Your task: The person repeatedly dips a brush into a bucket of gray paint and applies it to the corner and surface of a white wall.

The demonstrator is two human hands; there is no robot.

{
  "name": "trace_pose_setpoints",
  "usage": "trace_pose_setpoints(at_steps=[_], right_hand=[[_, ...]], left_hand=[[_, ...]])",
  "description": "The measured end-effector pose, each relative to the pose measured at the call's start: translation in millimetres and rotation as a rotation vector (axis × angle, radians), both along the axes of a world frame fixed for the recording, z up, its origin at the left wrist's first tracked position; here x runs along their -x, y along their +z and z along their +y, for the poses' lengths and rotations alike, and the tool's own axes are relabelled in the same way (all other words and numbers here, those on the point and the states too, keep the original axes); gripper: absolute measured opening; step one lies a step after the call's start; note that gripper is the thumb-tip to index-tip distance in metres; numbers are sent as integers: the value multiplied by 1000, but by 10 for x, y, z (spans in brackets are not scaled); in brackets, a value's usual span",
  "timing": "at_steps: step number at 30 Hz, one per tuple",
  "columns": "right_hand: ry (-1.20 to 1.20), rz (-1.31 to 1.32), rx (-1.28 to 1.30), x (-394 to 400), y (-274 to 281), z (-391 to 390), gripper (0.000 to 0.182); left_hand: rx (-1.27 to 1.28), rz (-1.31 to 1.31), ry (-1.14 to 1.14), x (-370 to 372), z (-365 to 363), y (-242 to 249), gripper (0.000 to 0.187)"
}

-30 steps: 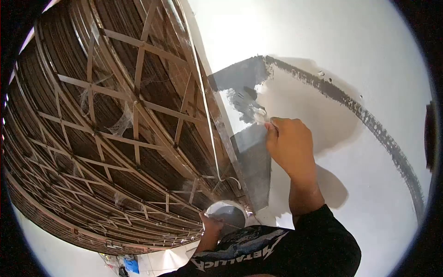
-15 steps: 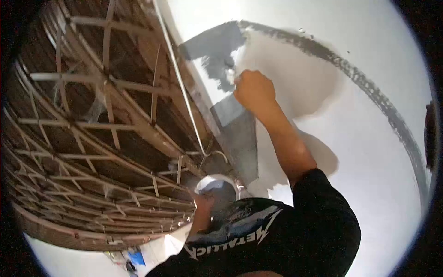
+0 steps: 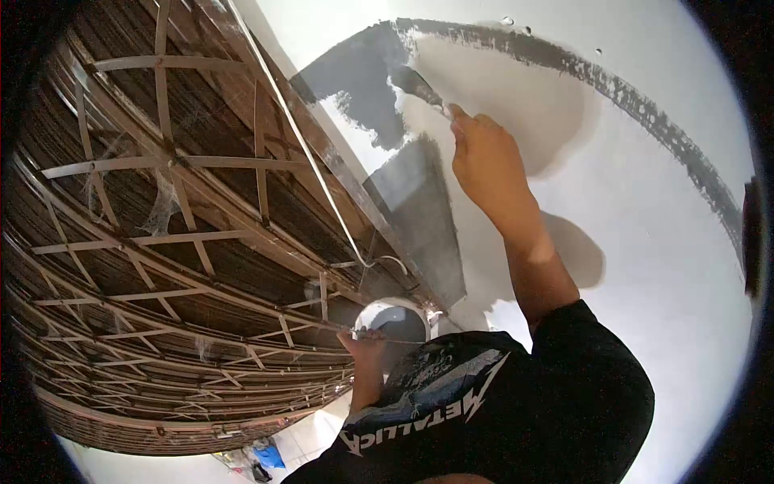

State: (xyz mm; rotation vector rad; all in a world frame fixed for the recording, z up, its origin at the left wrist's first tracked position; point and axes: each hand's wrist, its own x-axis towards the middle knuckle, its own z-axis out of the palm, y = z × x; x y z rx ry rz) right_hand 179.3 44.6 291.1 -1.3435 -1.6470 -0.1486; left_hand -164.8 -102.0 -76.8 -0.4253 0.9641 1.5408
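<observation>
In my right hand (image 3: pixel 490 157) is a paintbrush (image 3: pixel 418 87), its dark bristles up and left of my fingers against the grey paint. The grey patch (image 3: pixel 343 73) has ragged edges around a bare white area on the wall. My left hand (image 3: pixel 367 347) has its fingers closed at the near-left edge of a round white bucket (image 3: pixel 422 321), low in the middle of the view. The bucket's inside looks dark grey, and its contents are not clear.
A brown lattice structure with cobwebs (image 3: pixel 165 202) fills the left side. A thin white pipe (image 3: pixel 310 157) runs along its edge and hooks near the bucket. A dark grey band (image 3: pixel 613 85) curves across the white wall. Blue and other small items (image 3: pixel 268 453) lie at lower left.
My right hand has moved right and slightly down in the view, and the brush now shows clearly. The whole view has shifted. My left hand stays at the bucket.
</observation>
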Motion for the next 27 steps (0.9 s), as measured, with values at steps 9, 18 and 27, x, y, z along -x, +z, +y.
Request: trace_pose_setpoints(at_steps=[9,18,27], right_hand=[[116,174,-229,217,131,357,41],[80,-19,21,311,-459,628,36],[133,13,41,30,-440,310,33]], left_hand=[[37,41,52,65,-114,76,76],[65,-42,85,-72,-155,337,65],[161,8,116,-185,-35,515,57]])
